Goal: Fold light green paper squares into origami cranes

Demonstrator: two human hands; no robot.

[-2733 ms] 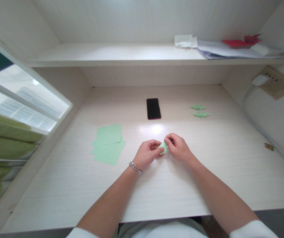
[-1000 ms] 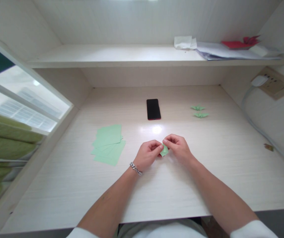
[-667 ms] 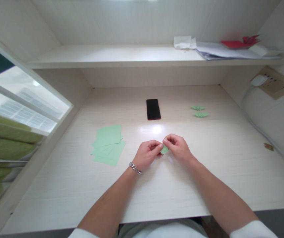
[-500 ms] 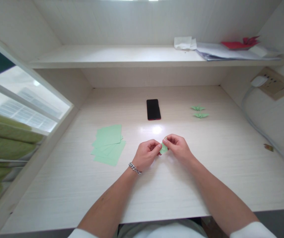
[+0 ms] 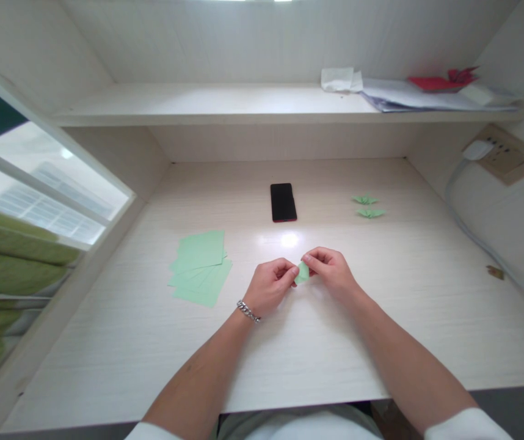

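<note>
A small folded piece of green paper [image 5: 303, 273] is held just above the desk between my two hands. My left hand [image 5: 272, 282] pinches its left edge between thumb and forefinger, and a silver chain bracelet [image 5: 248, 311] circles that wrist. On the other side, my right hand [image 5: 330, 270] grips the paper's upper right edge with thumb and fingertips. The fingers partly cover the paper, so its exact folds are hard to make out. Left of my hands lies a loose stack of green paper sheets [image 5: 200, 252]. Two green origami cranes [image 5: 371, 214] rest at the back right.
A black phone [image 5: 283, 202] lies on the desk [image 5: 308, 360] beyond my hands. Papers and a red folded piece sit on the shelf [image 5: 198, 101]. A white cable [image 5: 473, 235] hangs from the wall socket [image 5: 509, 156] beside a small brown scrap [image 5: 495, 272].
My right thumb and fingers have shifted slightly along the upper edge of the folded paper, leaving more of it visible. My left hand stays in place.
</note>
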